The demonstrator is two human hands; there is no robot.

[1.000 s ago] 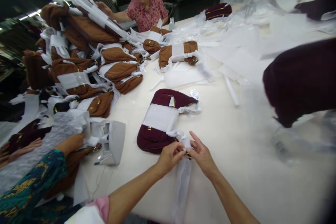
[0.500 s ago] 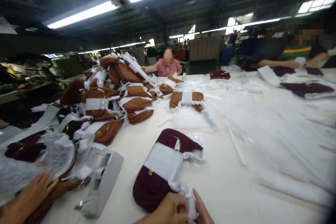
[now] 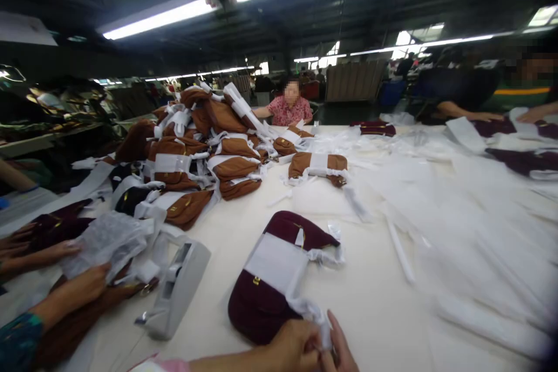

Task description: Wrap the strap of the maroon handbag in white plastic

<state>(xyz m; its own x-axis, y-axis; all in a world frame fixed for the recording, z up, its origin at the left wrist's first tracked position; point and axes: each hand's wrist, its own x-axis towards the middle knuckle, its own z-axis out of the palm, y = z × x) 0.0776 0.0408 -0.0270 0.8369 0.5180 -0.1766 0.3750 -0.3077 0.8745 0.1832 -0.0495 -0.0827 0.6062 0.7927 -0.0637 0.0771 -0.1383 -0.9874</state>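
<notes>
A maroon handbag (image 3: 250, 314) lies on the white table in front of me, with a band of white paper (image 3: 276, 261) across its middle. Its strap (image 3: 311, 308) is wrapped in white tissue and runs down to my hands. My left hand (image 3: 294, 346) is closed, its fingers pinching the lower end of the wrapped strap. On the other side of that end, my right hand (image 3: 341, 346) presses against it with fingers fairly straight. The fingertips of both hands meet there, and the bottom of the frame cuts them off.
Left of the bag stands a grey tape dispenser (image 3: 178, 290). Beyond it rises a heap of brown handbags (image 3: 187, 163). A co-worker's hand (image 3: 85, 288) grips clear plastic (image 3: 111, 238) at left. White sheets (image 3: 457, 215) cover the right side; a brown bag (image 3: 320, 165) lies farther back.
The view has swung slightly left, so things sit farther right. My hands stay at the strap's end. At left, the co-worker's hand has closed on the clear plastic, which has moved.
</notes>
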